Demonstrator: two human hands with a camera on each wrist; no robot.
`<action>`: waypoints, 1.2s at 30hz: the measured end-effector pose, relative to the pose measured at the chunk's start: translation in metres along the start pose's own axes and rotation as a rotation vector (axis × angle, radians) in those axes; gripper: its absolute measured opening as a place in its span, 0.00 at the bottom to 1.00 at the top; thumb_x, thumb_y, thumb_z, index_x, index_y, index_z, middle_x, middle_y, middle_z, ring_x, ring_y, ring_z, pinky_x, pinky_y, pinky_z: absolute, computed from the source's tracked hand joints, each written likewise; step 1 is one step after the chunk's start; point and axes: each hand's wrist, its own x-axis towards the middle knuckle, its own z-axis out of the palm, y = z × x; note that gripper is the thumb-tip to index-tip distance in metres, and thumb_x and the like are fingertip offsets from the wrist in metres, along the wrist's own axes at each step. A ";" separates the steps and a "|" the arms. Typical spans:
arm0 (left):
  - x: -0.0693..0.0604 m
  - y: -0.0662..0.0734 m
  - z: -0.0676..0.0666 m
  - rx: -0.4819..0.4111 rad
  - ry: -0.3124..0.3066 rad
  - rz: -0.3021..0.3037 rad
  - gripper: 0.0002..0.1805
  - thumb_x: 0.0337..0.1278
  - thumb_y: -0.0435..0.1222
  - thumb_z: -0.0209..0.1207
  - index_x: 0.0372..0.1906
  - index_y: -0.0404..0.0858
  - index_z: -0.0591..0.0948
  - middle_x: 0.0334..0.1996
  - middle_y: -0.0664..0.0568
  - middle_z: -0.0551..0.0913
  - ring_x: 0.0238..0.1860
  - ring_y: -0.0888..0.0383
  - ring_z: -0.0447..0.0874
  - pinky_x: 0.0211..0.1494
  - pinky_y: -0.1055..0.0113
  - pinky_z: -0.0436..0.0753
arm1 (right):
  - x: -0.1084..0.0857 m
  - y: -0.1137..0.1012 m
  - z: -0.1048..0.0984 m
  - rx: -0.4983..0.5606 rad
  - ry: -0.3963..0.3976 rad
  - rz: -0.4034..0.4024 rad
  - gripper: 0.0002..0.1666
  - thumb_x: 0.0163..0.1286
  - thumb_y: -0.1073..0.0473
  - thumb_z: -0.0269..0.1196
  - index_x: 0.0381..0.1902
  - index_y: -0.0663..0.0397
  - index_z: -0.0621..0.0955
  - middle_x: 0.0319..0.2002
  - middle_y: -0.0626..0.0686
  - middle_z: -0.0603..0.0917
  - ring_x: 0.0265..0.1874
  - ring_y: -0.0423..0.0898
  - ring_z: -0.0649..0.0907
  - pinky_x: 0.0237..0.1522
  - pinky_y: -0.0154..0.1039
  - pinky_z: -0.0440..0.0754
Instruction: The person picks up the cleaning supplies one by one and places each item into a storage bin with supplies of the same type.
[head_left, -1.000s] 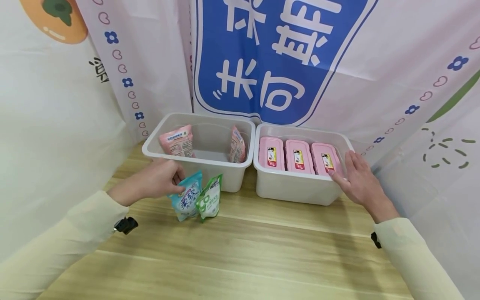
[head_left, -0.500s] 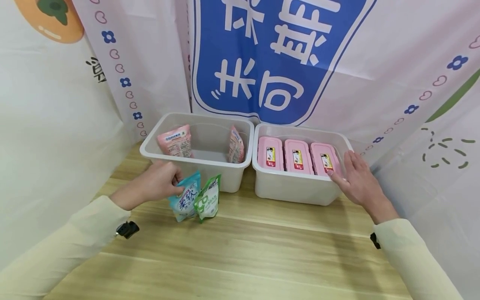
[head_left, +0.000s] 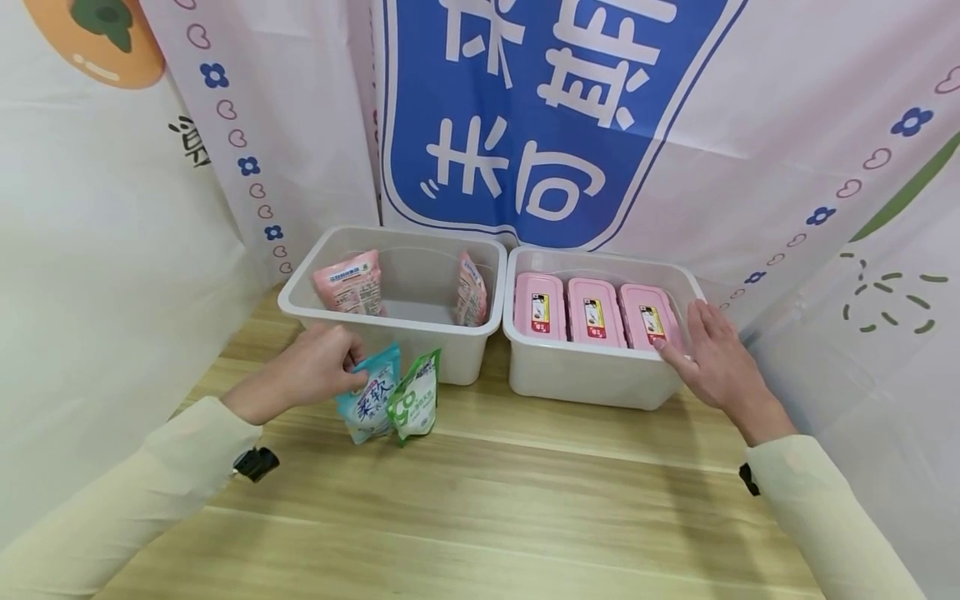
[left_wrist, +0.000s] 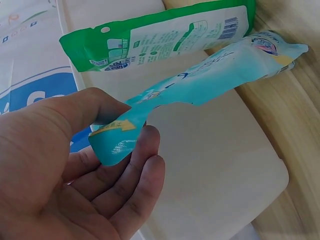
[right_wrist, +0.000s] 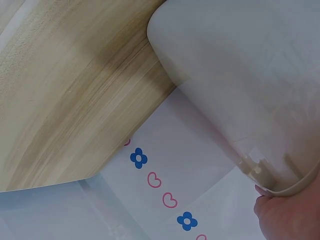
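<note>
The left hand (head_left: 318, 367), left of the middle, pinches the top corner of the blue pouch (head_left: 372, 400) between thumb and first finger, while the other fingers curl loosely and look like they hold nothing. The pouch is low and left of the middle, in front of the left tub (head_left: 461, 358), and seems to stand on the wooden table (head_left: 525, 500). The green pouch (head_left: 416, 404) is just to its right; I can't tell if they touch. The right hand (head_left: 712, 358), at the right, rests on the corner of the right tub (head_left: 585, 379) with its fingers straight, not squeezed into a fist. I think a good, tight pinch matters most, because only a small, bendy bit is held and it could slip. Moving the blue pouch slowly, away from the green one, should stop its neighbor from tipping over.
</note>
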 end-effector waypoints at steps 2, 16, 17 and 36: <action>0.000 -0.001 0.000 0.007 0.009 0.005 0.10 0.52 0.28 0.68 0.21 0.40 0.82 0.13 0.59 0.74 0.16 0.65 0.68 0.20 0.74 0.64 | 0.000 0.000 0.000 -0.003 0.001 -0.004 0.58 0.81 0.30 0.44 0.84 0.68 0.38 0.84 0.73 0.40 0.84 0.72 0.44 0.82 0.72 0.45; -0.003 -0.003 -0.005 0.003 -0.011 -0.022 0.09 0.57 0.28 0.67 0.22 0.39 0.83 0.14 0.58 0.73 0.16 0.64 0.68 0.20 0.73 0.64 | 0.000 0.001 -0.002 0.001 -0.007 0.006 0.58 0.81 0.30 0.44 0.84 0.66 0.37 0.85 0.72 0.40 0.84 0.71 0.43 0.83 0.71 0.43; -0.003 -0.003 -0.006 0.003 -0.012 -0.020 0.10 0.57 0.28 0.67 0.22 0.39 0.83 0.14 0.58 0.73 0.16 0.64 0.67 0.20 0.73 0.64 | 0.000 0.001 -0.002 0.001 -0.008 0.006 0.58 0.81 0.30 0.44 0.84 0.67 0.37 0.85 0.72 0.40 0.84 0.71 0.43 0.83 0.71 0.42; -0.004 -0.002 -0.020 -0.012 -0.031 0.001 0.11 0.59 0.27 0.65 0.23 0.39 0.81 0.16 0.56 0.74 0.18 0.63 0.69 0.22 0.73 0.67 | 0.000 0.000 0.001 0.002 -0.003 0.010 0.58 0.81 0.29 0.43 0.84 0.66 0.37 0.85 0.72 0.39 0.84 0.71 0.43 0.82 0.72 0.44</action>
